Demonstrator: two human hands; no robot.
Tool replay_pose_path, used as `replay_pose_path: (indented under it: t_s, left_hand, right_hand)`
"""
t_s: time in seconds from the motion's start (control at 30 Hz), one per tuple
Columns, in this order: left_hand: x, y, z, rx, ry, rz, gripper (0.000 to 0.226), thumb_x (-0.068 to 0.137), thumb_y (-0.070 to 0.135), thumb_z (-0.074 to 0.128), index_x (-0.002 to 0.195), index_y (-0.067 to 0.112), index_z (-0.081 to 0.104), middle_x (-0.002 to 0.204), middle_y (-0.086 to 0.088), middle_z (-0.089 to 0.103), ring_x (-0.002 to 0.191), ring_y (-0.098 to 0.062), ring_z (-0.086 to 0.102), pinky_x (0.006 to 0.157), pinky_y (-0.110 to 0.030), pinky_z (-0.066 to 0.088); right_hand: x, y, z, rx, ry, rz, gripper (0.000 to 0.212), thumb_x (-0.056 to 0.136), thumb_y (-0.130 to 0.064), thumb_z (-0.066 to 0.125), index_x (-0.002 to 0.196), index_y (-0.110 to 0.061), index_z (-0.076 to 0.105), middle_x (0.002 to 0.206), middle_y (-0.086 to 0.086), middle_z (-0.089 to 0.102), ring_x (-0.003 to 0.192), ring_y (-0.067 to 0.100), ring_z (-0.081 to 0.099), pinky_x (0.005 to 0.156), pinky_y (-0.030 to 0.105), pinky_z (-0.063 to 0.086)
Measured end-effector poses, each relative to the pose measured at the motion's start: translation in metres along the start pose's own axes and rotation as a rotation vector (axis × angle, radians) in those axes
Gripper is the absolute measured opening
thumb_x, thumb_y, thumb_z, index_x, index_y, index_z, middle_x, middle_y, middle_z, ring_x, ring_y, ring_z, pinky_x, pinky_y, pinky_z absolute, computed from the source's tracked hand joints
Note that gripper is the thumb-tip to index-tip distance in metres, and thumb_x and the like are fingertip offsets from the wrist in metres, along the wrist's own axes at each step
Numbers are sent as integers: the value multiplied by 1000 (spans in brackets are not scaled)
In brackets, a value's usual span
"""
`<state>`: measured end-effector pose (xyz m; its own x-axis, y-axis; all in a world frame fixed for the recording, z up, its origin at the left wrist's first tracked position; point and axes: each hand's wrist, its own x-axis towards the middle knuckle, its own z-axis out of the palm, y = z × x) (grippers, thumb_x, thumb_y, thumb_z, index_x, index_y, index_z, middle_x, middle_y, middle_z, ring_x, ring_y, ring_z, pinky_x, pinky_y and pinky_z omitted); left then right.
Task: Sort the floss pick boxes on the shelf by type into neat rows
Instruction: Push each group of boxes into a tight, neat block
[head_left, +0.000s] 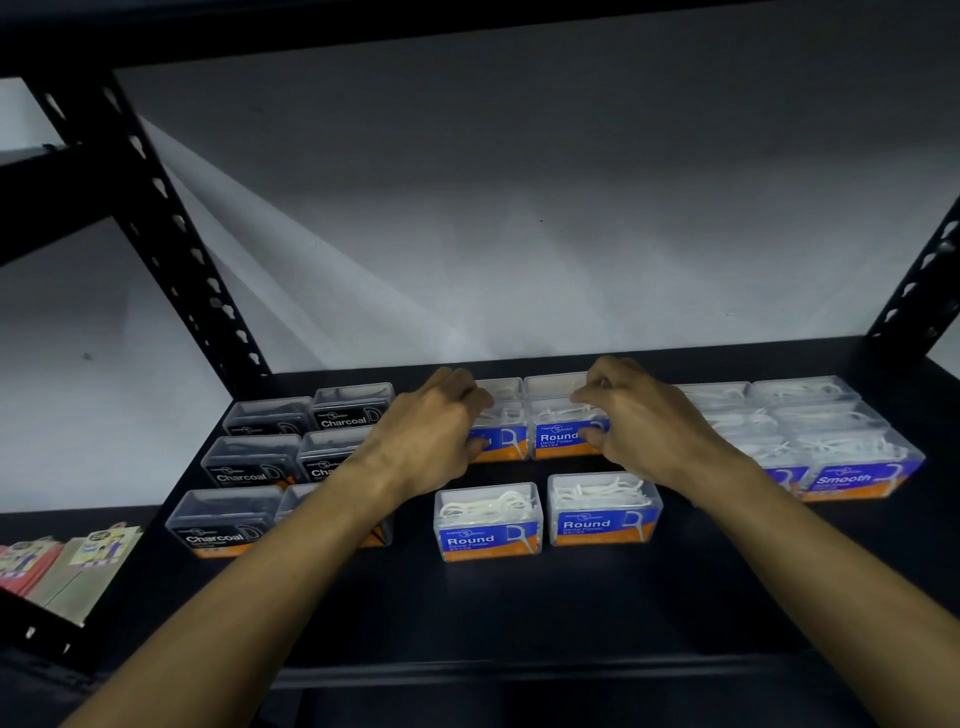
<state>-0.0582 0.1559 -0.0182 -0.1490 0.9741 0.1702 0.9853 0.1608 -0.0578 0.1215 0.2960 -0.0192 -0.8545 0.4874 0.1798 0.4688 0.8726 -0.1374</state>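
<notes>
Shelf (597, 613): six Charcoal boxes (244, 462) left, in two columns of three. Round boxes (487, 522) centre, apparently six; Smooth boxes (852, 462) right, about six, partly hidden. Left hand (434, 426) and right hand (639, 421), fingers curled, each grip a middle-row Round box.

The place looks like a shop stockroom or storage area. A black boltless metal rack (171, 218) with keyhole-slotted uprights stands against a bare pale wall (519, 208), its shelf (519, 613) stocked with many identical retail floss pick boxes (488, 522), and carded packets (67, 566) sit on a neighbouring rack.
</notes>
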Motion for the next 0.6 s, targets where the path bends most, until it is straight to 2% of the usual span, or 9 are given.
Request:
replay_pose_path:
  t_s: [0.47,0.6]
  left_hand:
    - [0,-1,-2,30,-25,-19,56,91,42,61,140,19,47,137,-2,46,127,-17,41,90,-37,51]
    - [-4,-3,-6,5,-12,-34,51,95,41,54,141,20,46,138,-1,47,127,-17,42,91,-39,51]
  right_hand:
    - [-2,2,1,-26,27,-23,51,88,-35,63,135,-20,50,131,-1,45,120,13,43,88,27,46]
    - [-7,5,-2,-18,95,-31,44,90,-37,59,130,-20,54,127,-2,51,118,13,45,83,28,47]
